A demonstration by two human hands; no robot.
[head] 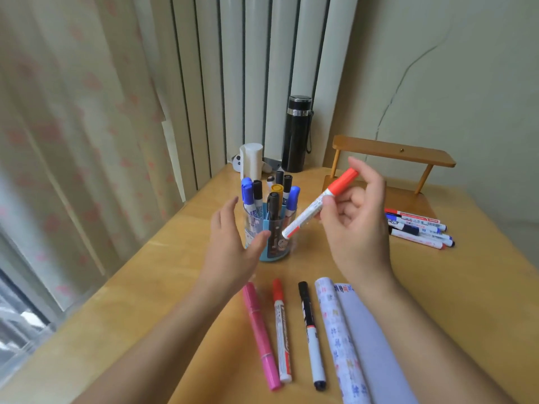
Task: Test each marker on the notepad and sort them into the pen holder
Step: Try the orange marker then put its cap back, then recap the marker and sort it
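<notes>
Pinching the red-capped marker point(320, 204) between thumb and fingers, your right hand point(358, 225) holds it in the air at 3 o'clock of the pen holder point(272, 246), with the cap tilted up toward 1 o'clock and the red tail end low against the holder's clear wall; you cannot tell whether they touch. Your left hand point(233, 237) sits at the holder's 8 o'clock, fingers straight and spread wide, gripping nothing, its thumb tip at the wall. The table point(145, 287) has its near-left edge running from the holder's 11 o'clock down to 7 o'clock beside the curtain, with bare wood between that edge and the holder. At 6 o'clock lie a pink marker point(260, 333), a second red marker point(282, 330) and a black marker point(311, 336), side by side and apart. The notepad point(376, 345) lies at 5 o'clock, partly under your right forearm and cut off at the bottom; its scribbles are too small to read. A loose pile of markers point(420, 227) rests at 3 o'clock, well apart. The holder is a clear cup with blue dividers, crowded with upright blue, black and yellow caps, and your left hand hides its lower left side.
</notes>
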